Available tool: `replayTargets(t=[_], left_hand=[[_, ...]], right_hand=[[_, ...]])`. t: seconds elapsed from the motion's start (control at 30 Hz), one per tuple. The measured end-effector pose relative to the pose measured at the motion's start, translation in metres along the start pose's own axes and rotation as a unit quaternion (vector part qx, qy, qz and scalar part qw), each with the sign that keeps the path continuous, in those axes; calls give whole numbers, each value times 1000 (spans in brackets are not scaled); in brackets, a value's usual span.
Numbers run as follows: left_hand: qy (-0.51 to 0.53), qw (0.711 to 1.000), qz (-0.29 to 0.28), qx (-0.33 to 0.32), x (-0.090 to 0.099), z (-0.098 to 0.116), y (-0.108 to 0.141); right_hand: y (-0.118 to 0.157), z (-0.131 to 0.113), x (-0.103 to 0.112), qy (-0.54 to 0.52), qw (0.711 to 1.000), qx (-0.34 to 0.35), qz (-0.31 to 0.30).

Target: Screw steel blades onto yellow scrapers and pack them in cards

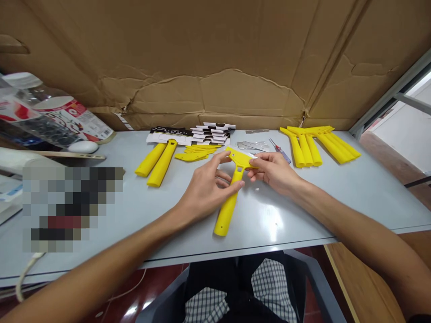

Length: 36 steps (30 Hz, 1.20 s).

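A yellow scraper (228, 207) is held between my two hands above the table, its handle pointing down toward me. My left hand (209, 185) grips it with the thumb on the handle and a finger at the head's left end. With thumb and fingers, my right hand (272, 170) pinches the right end of the head. Along the head's top edge a pale blade strip (245, 152) shows. Just beyond my hands lie thin yellow covers (193, 154), loose metal blades (254, 146) and a small screwdriver (280, 150).
Two yellow scrapers (161, 163) lie at left by a stack of folded cards (212, 133). Several yellow handles (306, 150) sit at back right. Plastic bottles (57, 110) and a white mouse (83, 147) occupy the left. A cardboard wall (215, 54) closes the back.
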<state>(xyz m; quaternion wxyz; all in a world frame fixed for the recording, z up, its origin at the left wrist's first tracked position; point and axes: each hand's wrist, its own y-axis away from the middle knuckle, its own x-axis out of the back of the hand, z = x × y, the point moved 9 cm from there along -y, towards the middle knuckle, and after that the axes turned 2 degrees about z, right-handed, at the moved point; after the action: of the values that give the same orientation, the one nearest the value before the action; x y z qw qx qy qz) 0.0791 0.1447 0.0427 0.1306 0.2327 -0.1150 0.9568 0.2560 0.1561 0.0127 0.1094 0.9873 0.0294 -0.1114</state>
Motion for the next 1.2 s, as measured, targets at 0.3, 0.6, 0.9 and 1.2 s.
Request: replayTargets(t=[0.3, 0.6, 0.9, 1.2], left_hand=[[-156, 983, 28, -89, 3, 6, 2], [-213, 967, 38, -132, 3, 17, 5], [-215, 973, -8, -86, 1, 10, 1], [215, 955, -104, 174, -12, -24, -3]], right_hand=[[7, 3, -10, 0, 1000, 10, -24], [12, -5, -15, 27, 998, 33, -34], [14, 1, -18, 45, 998, 21, -44], [-2, -30, 19, 103, 992, 71, 26]])
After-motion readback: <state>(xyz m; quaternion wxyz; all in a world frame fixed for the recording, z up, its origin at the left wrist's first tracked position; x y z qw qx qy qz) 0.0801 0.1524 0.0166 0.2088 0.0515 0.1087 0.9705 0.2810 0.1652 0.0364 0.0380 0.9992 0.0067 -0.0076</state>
